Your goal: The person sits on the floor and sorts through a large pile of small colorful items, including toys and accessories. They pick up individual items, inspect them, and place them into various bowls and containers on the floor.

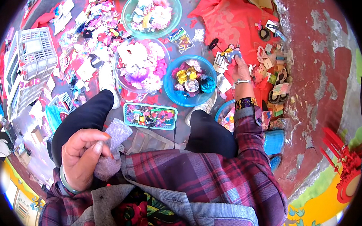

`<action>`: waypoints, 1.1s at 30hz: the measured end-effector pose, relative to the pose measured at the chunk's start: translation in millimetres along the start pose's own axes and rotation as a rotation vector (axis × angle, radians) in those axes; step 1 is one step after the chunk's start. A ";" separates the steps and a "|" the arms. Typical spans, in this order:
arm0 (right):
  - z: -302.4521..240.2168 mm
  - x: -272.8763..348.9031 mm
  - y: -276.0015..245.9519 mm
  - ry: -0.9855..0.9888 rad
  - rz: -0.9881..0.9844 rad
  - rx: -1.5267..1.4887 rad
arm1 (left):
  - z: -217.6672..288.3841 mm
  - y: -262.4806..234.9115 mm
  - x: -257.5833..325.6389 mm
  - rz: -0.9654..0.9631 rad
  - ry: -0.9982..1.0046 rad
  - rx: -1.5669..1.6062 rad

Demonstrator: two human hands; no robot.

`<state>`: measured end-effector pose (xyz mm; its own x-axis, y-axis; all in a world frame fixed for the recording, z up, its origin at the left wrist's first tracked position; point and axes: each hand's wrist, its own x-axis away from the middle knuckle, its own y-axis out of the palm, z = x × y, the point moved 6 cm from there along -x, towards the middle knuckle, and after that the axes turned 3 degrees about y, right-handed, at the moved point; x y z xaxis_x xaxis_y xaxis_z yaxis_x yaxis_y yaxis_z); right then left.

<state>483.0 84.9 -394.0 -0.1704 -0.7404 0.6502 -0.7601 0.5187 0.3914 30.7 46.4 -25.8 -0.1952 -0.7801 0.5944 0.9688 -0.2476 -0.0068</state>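
My left hand (84, 155) is closed, thumb against the bent fingers, on a fuzzy pale-purple bow (118, 134) above my lap. One end of the bow sticks up past the fingers, while the other hangs below the thumb. My right hand (240, 69) is stretched out to the far right over the red cloth. Its fingertips close on a cluster of small hair accessories (230, 53), dark, yellow and blue; which piece they grip is too small to make out. White cards (223, 83) lie beside that hand. Left of it stands a blue bowl (173, 93) of shiny hair ornaments.
Clear bowls of pink-white flowers (141, 60) and mixed ornaments (163, 11) stand ahead. A turquoise basket (151, 125) of small colourful pieces sits between my legs. Loose accessories (98, 27) and a grey crate (36, 49) are at left; a peeling wall (313, 65) is at right.
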 end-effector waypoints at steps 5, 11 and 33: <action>-1.9 19.1 47.2 0.062 -0.106 0.000 | -0.9 -0.9 1.4 -0.005 -0.041 0.001; -7.3 20.8 57.5 -0.038 -0.104 -0.005 | 0.7 0.5 1.6 -0.008 -0.022 0.030; -19.0 11.7 102.9 -0.026 -0.261 -0.011 | -0.9 -1.5 3.0 -0.010 -0.020 0.045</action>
<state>414.8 137.7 -333.8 0.0139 -0.8604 0.5094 -0.7736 0.3135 0.5507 28.5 43.9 -24.8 -0.2027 -0.7661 0.6099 0.9727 -0.2293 0.0354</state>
